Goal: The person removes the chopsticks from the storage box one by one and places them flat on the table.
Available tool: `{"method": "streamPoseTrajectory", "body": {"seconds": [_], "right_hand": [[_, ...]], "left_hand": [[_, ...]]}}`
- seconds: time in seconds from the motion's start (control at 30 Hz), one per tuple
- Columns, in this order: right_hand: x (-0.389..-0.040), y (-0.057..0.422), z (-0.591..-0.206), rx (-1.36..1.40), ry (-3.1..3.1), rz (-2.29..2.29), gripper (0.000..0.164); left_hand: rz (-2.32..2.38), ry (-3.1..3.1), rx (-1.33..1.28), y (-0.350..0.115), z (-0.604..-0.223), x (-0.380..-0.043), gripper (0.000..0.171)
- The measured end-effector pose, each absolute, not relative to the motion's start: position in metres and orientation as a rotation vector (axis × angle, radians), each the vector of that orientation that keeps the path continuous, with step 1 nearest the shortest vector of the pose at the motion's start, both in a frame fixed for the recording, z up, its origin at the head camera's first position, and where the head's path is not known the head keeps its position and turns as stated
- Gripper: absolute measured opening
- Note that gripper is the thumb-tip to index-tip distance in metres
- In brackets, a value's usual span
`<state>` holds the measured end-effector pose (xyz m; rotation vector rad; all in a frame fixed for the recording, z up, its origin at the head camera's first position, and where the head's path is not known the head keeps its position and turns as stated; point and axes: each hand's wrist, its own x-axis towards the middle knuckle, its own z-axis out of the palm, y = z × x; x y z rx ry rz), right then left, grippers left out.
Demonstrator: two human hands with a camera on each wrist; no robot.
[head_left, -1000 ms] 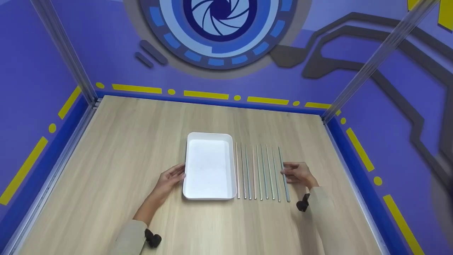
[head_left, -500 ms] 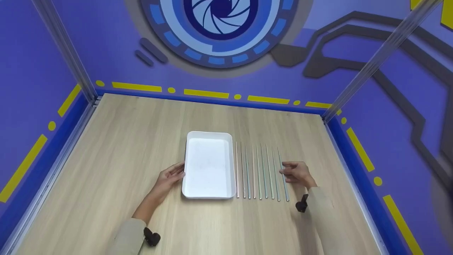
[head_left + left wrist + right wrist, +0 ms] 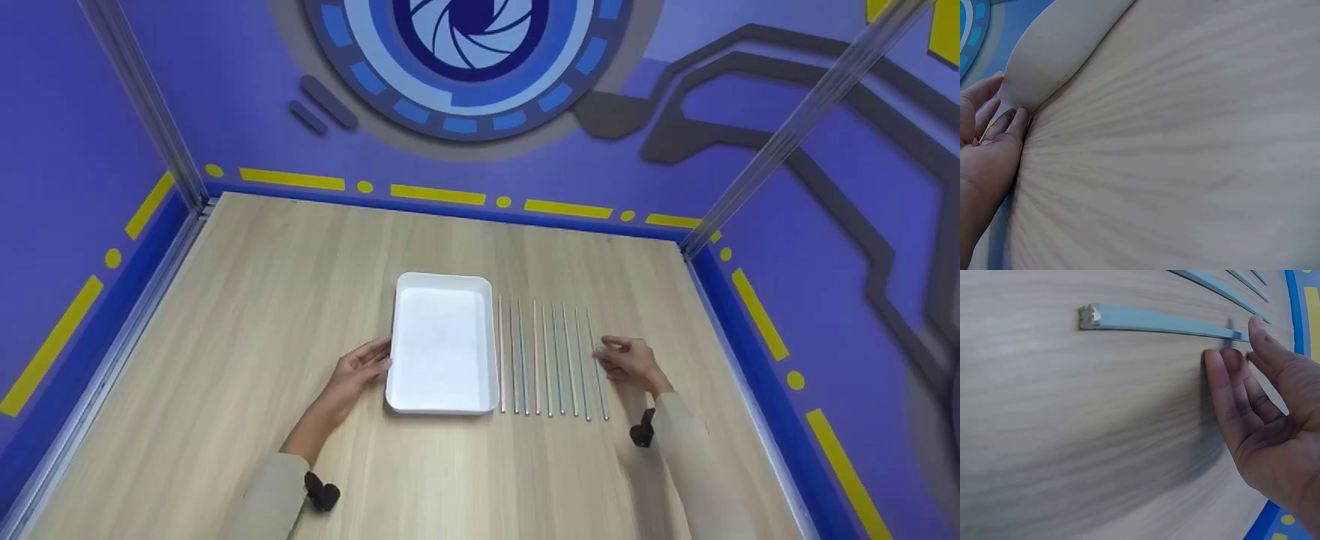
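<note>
A shallow white tray (image 3: 442, 352) lies on the table. My left hand (image 3: 356, 376) touches its left side, the fingers fairly straight. In the left wrist view, the fingertips of that hand (image 3: 988, 149) rest against the tray's outer wall (image 3: 1053, 53). Right of the tray, several thin pastel metal chopsticks lie side by side, roughly parallel. My right hand (image 3: 631, 363) is beside the rightmost one, a light blue chopstick (image 3: 603, 394). Seen from the right wrist, the thumb and loosely bent fingers of this hand (image 3: 1275, 422) are spread apart near the blue chopstick (image 3: 1145, 319), gripping nothing.
The light wooden table (image 3: 285, 285) is bounded by blue-purple walls (image 3: 450, 172) at the back and sides. Metal posts (image 3: 795, 142) stand at the back corners. Small black devices (image 3: 322, 493) are worn on both wrists.
My right hand has let go of the rightmost chopstick, its fingers parting from it. That chopstick has shifted very slightly left. The left hand stays at the tray.
</note>
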<state>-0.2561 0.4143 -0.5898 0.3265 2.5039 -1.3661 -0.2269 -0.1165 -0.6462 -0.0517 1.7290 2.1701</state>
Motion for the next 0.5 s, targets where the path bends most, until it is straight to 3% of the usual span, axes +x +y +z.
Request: {"method": "streamPoseTrajectory", "body": {"seconds": [0.27, 0.5], "right_hand": [[-0.258, 0.423, -0.575, 0.128, 2.802, -1.070, 0.058], [-0.270, 0.415, -0.569, 0.039, 2.939, -0.908, 0.075]], "left_hand": [[2.121, 1.739, -0.030, -0.150, -0.629, -0.248, 0.060], [1.969, 2.102, -0.027, -0.208, -0.589, -0.272, 0.067]]}}
